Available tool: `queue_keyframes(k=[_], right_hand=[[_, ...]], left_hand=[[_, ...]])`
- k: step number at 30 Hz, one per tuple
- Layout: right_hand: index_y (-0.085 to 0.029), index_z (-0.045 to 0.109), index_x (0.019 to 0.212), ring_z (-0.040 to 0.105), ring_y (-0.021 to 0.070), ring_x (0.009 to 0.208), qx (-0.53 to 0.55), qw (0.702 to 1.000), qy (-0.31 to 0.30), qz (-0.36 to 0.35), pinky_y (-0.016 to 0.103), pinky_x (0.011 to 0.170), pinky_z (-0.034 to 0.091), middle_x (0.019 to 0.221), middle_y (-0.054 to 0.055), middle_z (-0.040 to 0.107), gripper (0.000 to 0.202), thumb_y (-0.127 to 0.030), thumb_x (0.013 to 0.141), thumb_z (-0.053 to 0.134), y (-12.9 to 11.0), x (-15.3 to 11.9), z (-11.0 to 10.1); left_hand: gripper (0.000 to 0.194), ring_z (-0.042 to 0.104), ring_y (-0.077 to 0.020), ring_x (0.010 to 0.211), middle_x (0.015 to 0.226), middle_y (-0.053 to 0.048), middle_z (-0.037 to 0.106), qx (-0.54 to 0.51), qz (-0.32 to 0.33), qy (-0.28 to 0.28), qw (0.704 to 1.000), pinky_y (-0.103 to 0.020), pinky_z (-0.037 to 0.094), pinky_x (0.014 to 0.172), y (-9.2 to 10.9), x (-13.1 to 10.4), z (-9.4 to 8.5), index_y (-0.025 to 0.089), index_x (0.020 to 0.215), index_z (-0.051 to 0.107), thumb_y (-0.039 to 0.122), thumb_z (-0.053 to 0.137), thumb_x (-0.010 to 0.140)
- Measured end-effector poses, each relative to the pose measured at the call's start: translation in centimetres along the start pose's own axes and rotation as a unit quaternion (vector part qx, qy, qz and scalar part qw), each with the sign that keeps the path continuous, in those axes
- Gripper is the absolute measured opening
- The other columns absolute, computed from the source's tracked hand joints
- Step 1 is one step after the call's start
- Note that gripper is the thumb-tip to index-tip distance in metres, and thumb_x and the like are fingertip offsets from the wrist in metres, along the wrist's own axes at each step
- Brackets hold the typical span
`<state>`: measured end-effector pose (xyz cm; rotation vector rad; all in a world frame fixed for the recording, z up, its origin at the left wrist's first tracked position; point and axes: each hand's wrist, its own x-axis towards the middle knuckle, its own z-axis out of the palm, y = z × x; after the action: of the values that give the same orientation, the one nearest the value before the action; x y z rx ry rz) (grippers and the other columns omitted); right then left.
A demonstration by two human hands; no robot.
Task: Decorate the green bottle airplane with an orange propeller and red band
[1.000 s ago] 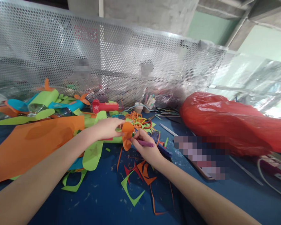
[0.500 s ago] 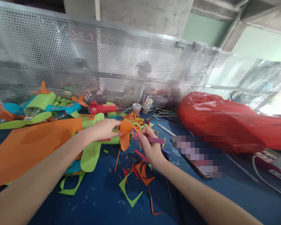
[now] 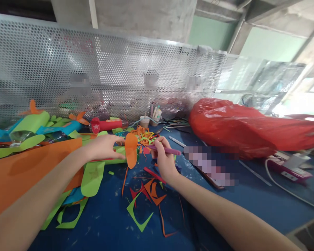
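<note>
Left grip [image 3: 104, 147] arches about the green tube [image 3: 120, 152] of a paper model; the hand covers part of it, so whether the fingers press cannot be told. Right grip [image 3: 165, 158] is clenched on a purple pen [image 3: 170, 150], which points left; its tip is hard to make out against the scraps behind.

Far left, a light green model [image 3: 31, 124] lies among blue and orange parts cut off by the frame edge. Next, an orange sheet [image 3: 44, 167] passes beneath the left forearm, its outer end also cut off. A green wing [image 3: 92, 179] projects nearside from the tube, and an orange propeller [image 3: 131, 150] stands upright at the tube's right end, obscuring most of what lies behind. Paper scraps [image 3: 140, 214] litter the blue bench [image 3: 107, 226]. Right of the pen, a phone [image 3: 214, 177] has its screen pixelated; beyond it, a red bag [image 3: 232, 125] hides its contents.

Compared with one second ago, the right grip has moved off the propeller, leaving a gap, and the view has swung right.
</note>
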<state>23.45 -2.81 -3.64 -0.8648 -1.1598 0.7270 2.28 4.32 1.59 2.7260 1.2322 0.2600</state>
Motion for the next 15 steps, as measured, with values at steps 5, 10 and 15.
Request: queue_keyframes(k=[5,10,15], right_hand=[[-0.024,0.041,0.075,0.039,0.011,0.046,-0.016,0.999,-0.03,-0.008,0.025,0.049,0.032,0.05,-0.009,0.041,0.023,-0.04,0.09,0.048,0.13,-0.4,0.1],[-0.024,0.042,0.077,0.039,0.0113,0.046,-0.019,0.998,-0.057,-0.019,0.025,0.049,0.032,0.052,-0.008,0.042,0.024,-0.042,0.091,0.048,0.49,-0.54,0.04],[-0.025,0.043,0.081,0.047,0.0132,0.055,-0.069,0.996,-0.048,-0.03,0.026,0.056,0.039,0.06,-0.006,0.047,0.021,-0.042,0.093,0.047,0.77,-0.49,-0.01]], left_hand=[[0.094,0.066,-0.0302,0.095,0.12,-0.011,0.068,0.046,-0.044,-0.016,0.998,-0.035,0.048,0.077,0.08,-0.3,0.18,0.023,0.142,0.043,0.064,0.07,0.062],[0.089,0.057,-0.0357,0.108,0.119,-0.013,0.066,0.085,-0.046,-0.019,0.995,-0.037,0.046,0.082,0.39,-0.25,0.67,0.018,0.139,0.044,0.058,0.068,0.064],[0.087,0.057,-0.0352,0.103,0.109,-0.012,0.067,0.098,-0.041,0.009,0.994,-0.037,0.045,0.08,0.11,-0.02,0.74,0.019,0.136,0.045,0.061,0.067,0.063]])
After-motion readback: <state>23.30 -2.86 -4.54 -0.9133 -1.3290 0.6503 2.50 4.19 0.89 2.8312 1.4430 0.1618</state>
